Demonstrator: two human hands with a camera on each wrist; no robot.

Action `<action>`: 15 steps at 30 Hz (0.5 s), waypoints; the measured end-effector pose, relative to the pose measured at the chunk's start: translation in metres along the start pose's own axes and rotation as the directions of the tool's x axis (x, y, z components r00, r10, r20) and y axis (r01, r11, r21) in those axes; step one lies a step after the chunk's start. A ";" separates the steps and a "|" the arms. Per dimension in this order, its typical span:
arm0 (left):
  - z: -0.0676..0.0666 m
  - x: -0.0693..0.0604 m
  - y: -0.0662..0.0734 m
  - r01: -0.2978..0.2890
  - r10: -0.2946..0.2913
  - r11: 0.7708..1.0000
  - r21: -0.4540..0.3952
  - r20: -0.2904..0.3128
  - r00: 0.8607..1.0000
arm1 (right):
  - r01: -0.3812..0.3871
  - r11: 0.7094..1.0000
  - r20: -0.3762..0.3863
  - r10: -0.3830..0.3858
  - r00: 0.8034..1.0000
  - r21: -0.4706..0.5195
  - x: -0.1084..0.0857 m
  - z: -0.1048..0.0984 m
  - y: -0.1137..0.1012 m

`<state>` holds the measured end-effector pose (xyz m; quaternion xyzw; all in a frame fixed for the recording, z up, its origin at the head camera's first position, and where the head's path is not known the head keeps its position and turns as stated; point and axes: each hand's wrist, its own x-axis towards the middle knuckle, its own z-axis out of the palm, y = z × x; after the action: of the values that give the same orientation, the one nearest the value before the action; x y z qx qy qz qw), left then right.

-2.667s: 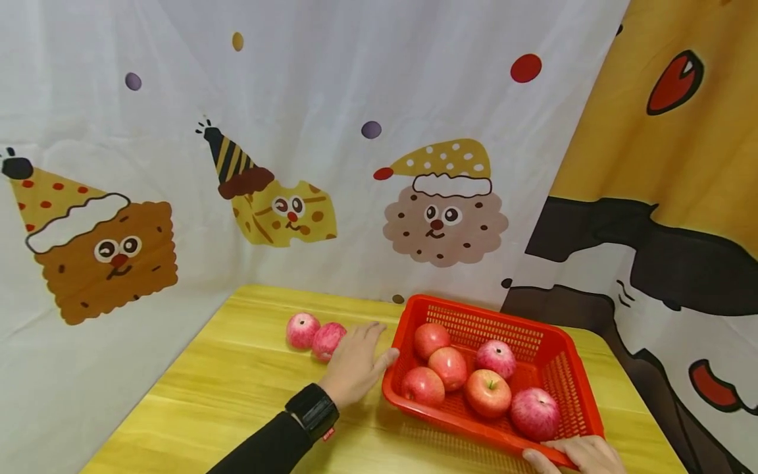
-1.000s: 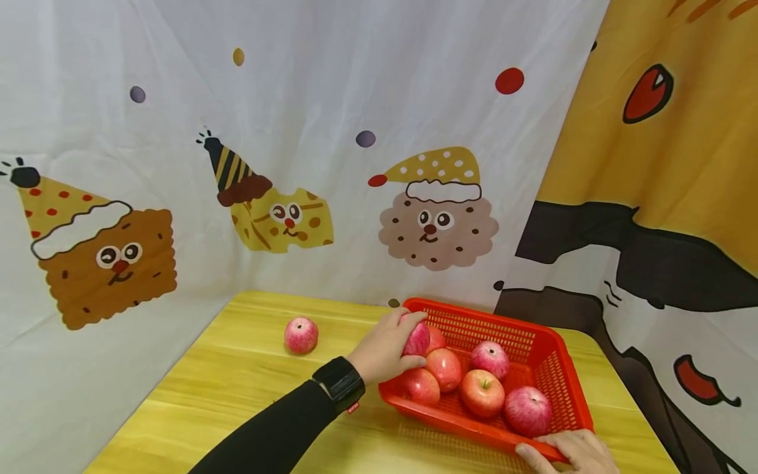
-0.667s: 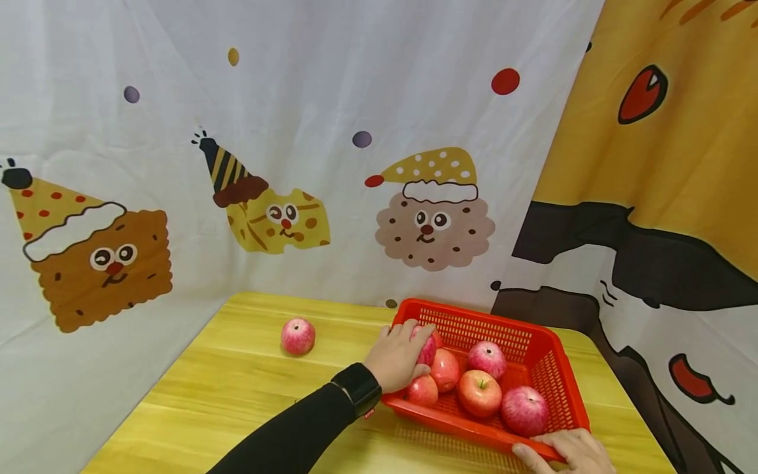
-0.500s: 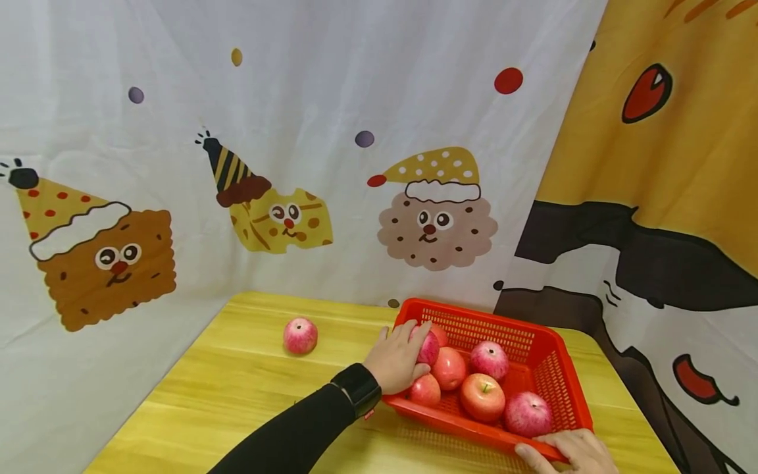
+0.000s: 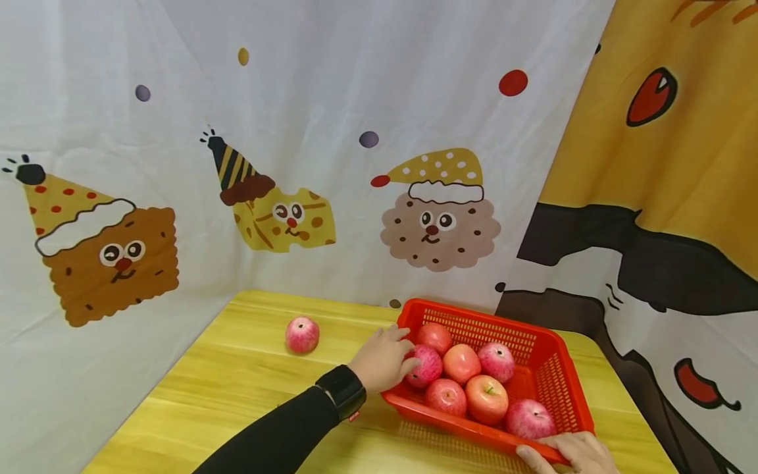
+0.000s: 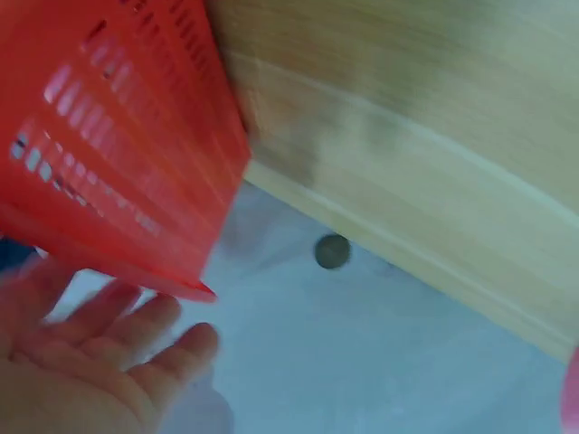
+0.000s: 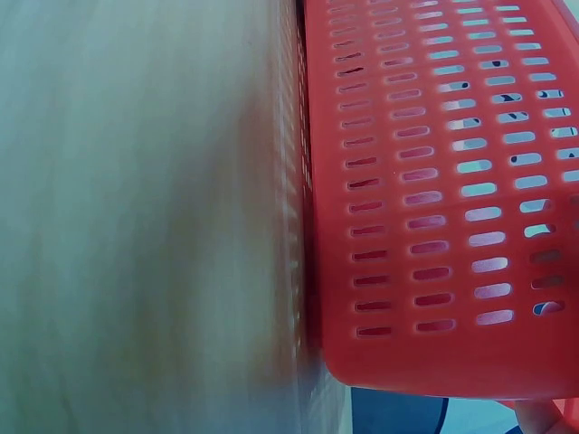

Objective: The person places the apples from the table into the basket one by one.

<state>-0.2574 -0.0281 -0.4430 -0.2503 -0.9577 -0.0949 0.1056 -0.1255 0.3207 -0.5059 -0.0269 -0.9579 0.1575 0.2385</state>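
Observation:
A red plastic basket (image 5: 474, 428) with slotted walls holds several red and pink apples, among them a streaky pink apple (image 5: 424, 366) at its left side. My left hand (image 5: 381, 361) is at the basket's left rim, its loosely bent fingers beside that apple. In the left wrist view, the fingers (image 6: 136, 330) spread near the rim with nothing in them. My right hand (image 5: 577, 453) grips the basket's near right corner, thumb on one side of the rim and fingers on the other. In the right wrist view, the basket's slotted wall (image 7: 434, 208) fills the right half.
One pink apple (image 5: 302, 334) lies on the wooden table (image 5: 237, 368) left of the basket. Behind the table hangs a white cloth (image 5: 308, 85) printed with cartoon biscuits and cheese. A yellow and dark printed cloth (image 5: 669, 171) hangs at the right.
My left hand has carried a pink apple from the table into the basket, let it go, and drawn back slightly left. Apples inside have shifted rightward. My right hand has stayed on the rim.

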 end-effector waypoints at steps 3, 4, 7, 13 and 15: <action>-0.004 -0.001 -0.021 0.023 -0.028 0.997 -0.068 -0.079 0.996 | -0.010 1.000 0.005 0.010 1.000 0.006 0.000 0.002 0.000; -0.007 -0.001 -0.030 0.044 -0.053 0.995 -0.087 -0.106 0.993 | -0.014 1.000 0.007 0.014 1.000 0.007 0.000 0.002 0.001; -0.013 -0.006 -0.061 0.129 -0.141 0.989 -0.076 -0.180 0.974 | -0.030 1.000 0.022 0.030 0.999 0.005 0.000 0.002 0.002; -0.009 -0.025 -0.124 0.346 -0.340 0.938 0.016 -0.148 0.929 | -0.036 0.999 0.045 0.036 0.998 -0.001 0.001 0.001 0.002; -0.006 -0.033 -0.139 0.393 -0.390 0.919 0.017 -0.102 0.915 | -0.022 1.000 0.023 0.022 0.999 0.003 0.000 0.000 0.001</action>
<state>-0.2982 -0.1637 -0.4637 -0.0468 -0.9838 -0.1081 0.1353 -0.1254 0.3218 -0.5064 -0.0351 -0.9600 0.1619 0.2256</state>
